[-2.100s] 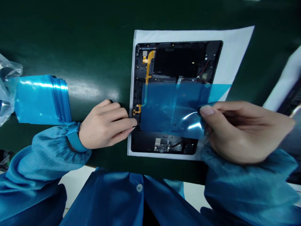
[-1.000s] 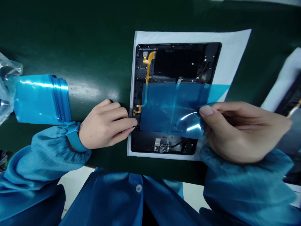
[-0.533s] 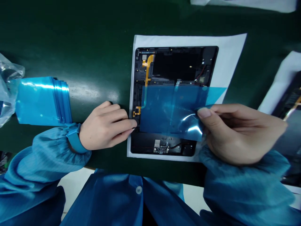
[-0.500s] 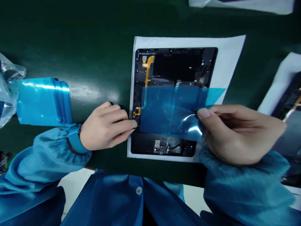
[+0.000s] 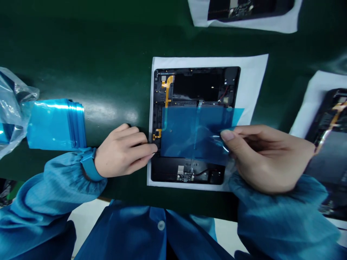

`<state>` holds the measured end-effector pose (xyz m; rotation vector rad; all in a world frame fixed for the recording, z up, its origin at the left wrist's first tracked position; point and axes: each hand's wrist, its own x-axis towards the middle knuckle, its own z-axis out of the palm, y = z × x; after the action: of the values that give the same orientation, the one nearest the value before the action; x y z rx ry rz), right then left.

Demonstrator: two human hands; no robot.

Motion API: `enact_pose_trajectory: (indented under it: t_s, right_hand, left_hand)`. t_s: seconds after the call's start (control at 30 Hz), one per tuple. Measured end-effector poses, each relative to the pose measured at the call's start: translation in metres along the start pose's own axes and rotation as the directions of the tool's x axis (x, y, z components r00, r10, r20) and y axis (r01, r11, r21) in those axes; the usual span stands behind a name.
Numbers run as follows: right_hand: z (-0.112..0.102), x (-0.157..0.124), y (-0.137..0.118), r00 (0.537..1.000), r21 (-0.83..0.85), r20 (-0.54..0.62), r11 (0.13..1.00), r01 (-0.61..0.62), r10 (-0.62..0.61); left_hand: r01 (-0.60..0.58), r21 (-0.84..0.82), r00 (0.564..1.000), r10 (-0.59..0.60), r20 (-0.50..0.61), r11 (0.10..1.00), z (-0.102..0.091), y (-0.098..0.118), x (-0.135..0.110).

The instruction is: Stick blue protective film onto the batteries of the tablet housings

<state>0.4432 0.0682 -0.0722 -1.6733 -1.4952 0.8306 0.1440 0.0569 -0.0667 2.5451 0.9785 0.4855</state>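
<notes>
An opened black tablet [image 5: 200,85] lies on a white sheet [image 5: 252,79], its inner parts facing up: an orange flex cable [image 5: 167,97] and a small circuit board [image 5: 185,175]. Across its middle lies a translucent blue protective film [image 5: 180,131], whose top right corner juts past the tablet's edge. My right hand [image 5: 267,155] pinches the film's right side between thumb and index finger, keeping it slightly raised and bent. With fingers curled, my left hand [image 5: 124,151] has its index finger and thumb at the tablet's left edge; the thumb tip is mostly hidden.
To the left, a stack of blue films [image 5: 54,124] lies beside a clear plastic bag [image 5: 12,108]. Another opened tablet [image 5: 332,151] on white wrapping is at the right. One more tablet [image 5: 252,9] sits at the top edge. The tabletop [image 5: 108,72] is dark green.
The view has shifted, bringing more of the far tablet into sight. The film's right corner juts out less past the tablet, and its glare is smaller. Both hands keep their grip.
</notes>
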Motion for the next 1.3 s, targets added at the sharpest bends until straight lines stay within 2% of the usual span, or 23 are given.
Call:
enact_pose_trajectory:
  t_s: [0.8,1.0,1.1,1.2,1.3]
  right_hand:
    - [0.0,0.0,-0.002,0.999,0.03,0.02,0.999,-0.031,0.03]
    - [0.0,-0.003,0.001,0.999,0.116,0.027,0.993,-0.023,0.02]
    - [0.004,-0.004,0.002,0.999,0.182,-0.016,0.983,-0.034,0.038]
    - [0.009,-0.004,0.001,0.995,0.222,-0.091,0.975,-0.022,0.044]
    - [0.011,-0.002,0.003,0.993,0.238,-0.115,0.971,-0.011,0.039]
  left_hand:
    - [0.003,0.011,1.0,-0.003,0.005,1.0,-0.002,0.001,0.002]
    - [0.012,-0.008,1.0,-0.012,-0.004,1.0,-0.001,0.0,0.0]
    - [0.057,-0.03,0.998,-0.058,-0.033,0.998,-0.002,0.001,0.002]
    - [0.081,0.085,0.996,-0.078,-0.042,0.993,-0.007,0.002,0.01]
    - [0.041,0.253,0.999,-0.048,0.023,0.967,-0.01,0.002,0.022]
